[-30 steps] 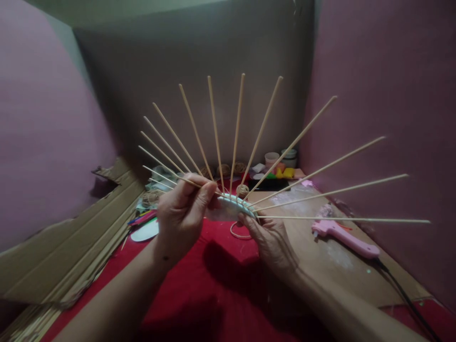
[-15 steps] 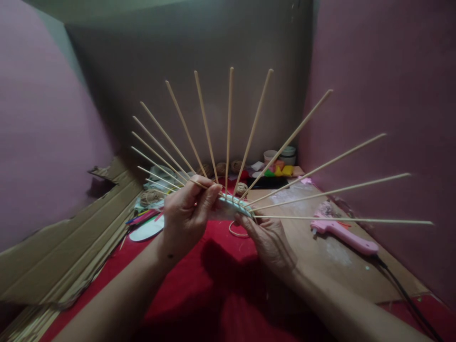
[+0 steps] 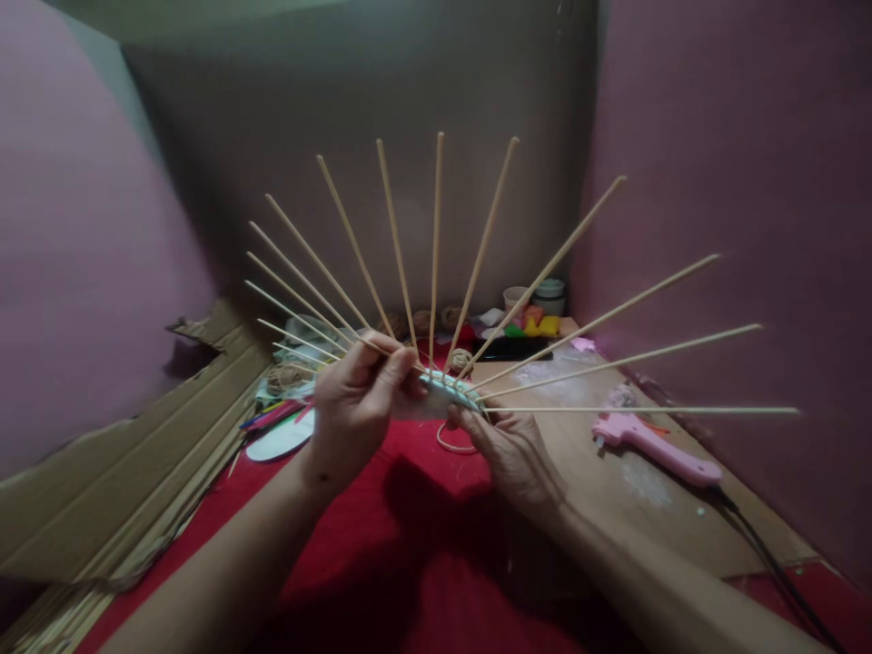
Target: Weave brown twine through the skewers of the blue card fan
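A pale, mint-coloured disc-like base with several thin wooden sticks fanning out from its rim is held up in front of me. My right hand grips the base's near right edge, thumb on top. At the left side of the base my left hand is closed, its thumb and index finger pinching near the foot of one stick. Whether twine is also in that pinch is hidden. A loop of twine hangs below the base.
Right of my hands, a pink glue gun with a black cord lies on a brown board. Balls of twine, a dark phone-like slab and tubs stand behind. Cardboard leans at left; red cloth covers the table.
The base and its sticks have tilted slightly, with the right-hand stick tips shifting left and a little up. Both hands keep almost the same place and hold.
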`<state>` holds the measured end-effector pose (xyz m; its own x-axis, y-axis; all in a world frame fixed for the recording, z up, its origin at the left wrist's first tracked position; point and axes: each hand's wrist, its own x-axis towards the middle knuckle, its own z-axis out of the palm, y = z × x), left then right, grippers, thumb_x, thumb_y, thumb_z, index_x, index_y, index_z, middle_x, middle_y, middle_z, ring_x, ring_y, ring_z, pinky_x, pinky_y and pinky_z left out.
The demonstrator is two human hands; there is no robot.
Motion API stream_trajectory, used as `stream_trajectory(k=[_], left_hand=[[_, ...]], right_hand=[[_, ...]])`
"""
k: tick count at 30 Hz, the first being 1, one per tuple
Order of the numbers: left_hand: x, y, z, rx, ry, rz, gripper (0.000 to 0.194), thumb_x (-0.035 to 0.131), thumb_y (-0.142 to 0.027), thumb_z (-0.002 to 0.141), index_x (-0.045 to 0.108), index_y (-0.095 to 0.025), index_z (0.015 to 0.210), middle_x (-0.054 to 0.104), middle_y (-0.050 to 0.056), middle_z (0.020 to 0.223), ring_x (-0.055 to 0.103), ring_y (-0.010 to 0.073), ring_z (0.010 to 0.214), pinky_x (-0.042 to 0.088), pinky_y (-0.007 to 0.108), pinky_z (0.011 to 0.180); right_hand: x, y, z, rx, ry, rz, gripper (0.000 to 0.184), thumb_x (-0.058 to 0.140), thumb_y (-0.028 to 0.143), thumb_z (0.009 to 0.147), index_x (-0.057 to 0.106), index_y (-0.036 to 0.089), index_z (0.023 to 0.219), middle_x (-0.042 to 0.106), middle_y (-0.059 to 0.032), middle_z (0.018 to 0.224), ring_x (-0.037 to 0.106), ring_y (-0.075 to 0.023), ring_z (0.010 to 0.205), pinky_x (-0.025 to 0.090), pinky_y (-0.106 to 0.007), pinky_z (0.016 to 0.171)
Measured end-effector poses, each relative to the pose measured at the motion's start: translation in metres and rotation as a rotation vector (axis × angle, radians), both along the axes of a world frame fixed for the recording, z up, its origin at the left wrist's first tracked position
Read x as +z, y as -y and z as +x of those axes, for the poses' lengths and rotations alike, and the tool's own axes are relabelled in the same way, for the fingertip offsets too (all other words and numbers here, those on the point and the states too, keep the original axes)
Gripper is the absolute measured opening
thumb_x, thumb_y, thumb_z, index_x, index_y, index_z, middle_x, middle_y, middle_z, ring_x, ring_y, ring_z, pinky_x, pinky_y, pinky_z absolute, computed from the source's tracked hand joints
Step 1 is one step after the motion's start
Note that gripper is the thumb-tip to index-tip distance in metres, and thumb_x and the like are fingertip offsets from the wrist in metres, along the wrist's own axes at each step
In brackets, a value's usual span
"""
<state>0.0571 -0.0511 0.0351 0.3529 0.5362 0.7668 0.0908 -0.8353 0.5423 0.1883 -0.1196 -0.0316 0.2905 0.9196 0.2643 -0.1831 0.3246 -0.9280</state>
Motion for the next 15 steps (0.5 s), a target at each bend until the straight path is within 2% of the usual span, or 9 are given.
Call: stream_trajectory(k=[2, 4, 7, 11, 15], left_hand=[[-0.0007, -0.0023, 0.0006, -0.041, 0.126, -0.139, 0.009, 0.055, -0.022, 0.084, 0.058, -0.018, 0.076, 0.062, -0.002, 0.059, 0.060, 0.0116, 0.051, 0.052, 0.025, 0.050], [-0.0006, -0.0028, 0.0008, -0.075, 0.205, -0.179, 0.009, 0.055, -0.022, 0.084, 0.058, -0.019, 0.076, 0.063, -0.002, 0.062, 0.061, 0.0117, 0.052, 0.053, 0.026, 0.052], [-0.0008, -0.0002, 0.0001, -0.086, 0.199, -0.134, 0.008, 0.054, -0.022, 0.084, 0.059, -0.020, 0.078, 0.061, -0.003, 0.061, 0.060, 0.0111, 0.052, 0.052, 0.026, 0.054], [-0.0039, 0.0045, -0.0006, -0.020, 0.077, -0.003, 0.007, 0.056, -0.022, 0.084, 0.061, -0.021, 0.079, 0.062, -0.002, 0.062, 0.061, 0.0114, 0.059, 0.051, 0.025, 0.057], [-0.0067, 0.0055, 0.0007, 0.000, 0.042, 0.074, 0.006, 0.056, -0.021, 0.083, 0.060, -0.020, 0.079, 0.062, -0.003, 0.062, 0.060, 0.0103, 0.058, 0.050, 0.023, 0.056]], right_hand=[[0.0008, -0.0002, 0.0001, -0.002, -0.002, 0.001, 0.022, 0.064, 0.040, 0.073, 0.066, 0.019, 0.069, 0.060, -0.0007, 0.072, 0.050, -0.0120, 0.069, 0.041, -0.023, 0.061], [0.0018, -0.0002, -0.0006, -0.015, -0.008, 0.004, 0.025, 0.065, 0.043, 0.070, 0.065, 0.018, 0.067, 0.059, -0.0007, 0.070, 0.049, -0.0119, 0.066, 0.041, -0.023, 0.058], [0.0019, -0.0004, -0.0016, -0.028, -0.015, 0.013, 0.024, 0.066, 0.043, 0.069, 0.065, 0.019, 0.067, 0.057, 0.0005, 0.067, 0.046, -0.0107, 0.061, 0.039, -0.023, 0.056], [-0.0010, -0.0020, -0.0016, -0.025, -0.018, 0.029, 0.022, 0.065, 0.041, 0.071, 0.066, 0.019, 0.074, 0.055, 0.0016, 0.065, 0.043, -0.0103, 0.059, 0.037, -0.023, 0.055], [-0.0040, -0.0034, -0.0015, -0.020, -0.021, 0.041, 0.021, 0.066, 0.040, 0.071, 0.067, 0.019, 0.076, 0.056, 0.0018, 0.065, 0.044, -0.0104, 0.059, 0.036, -0.023, 0.055]])
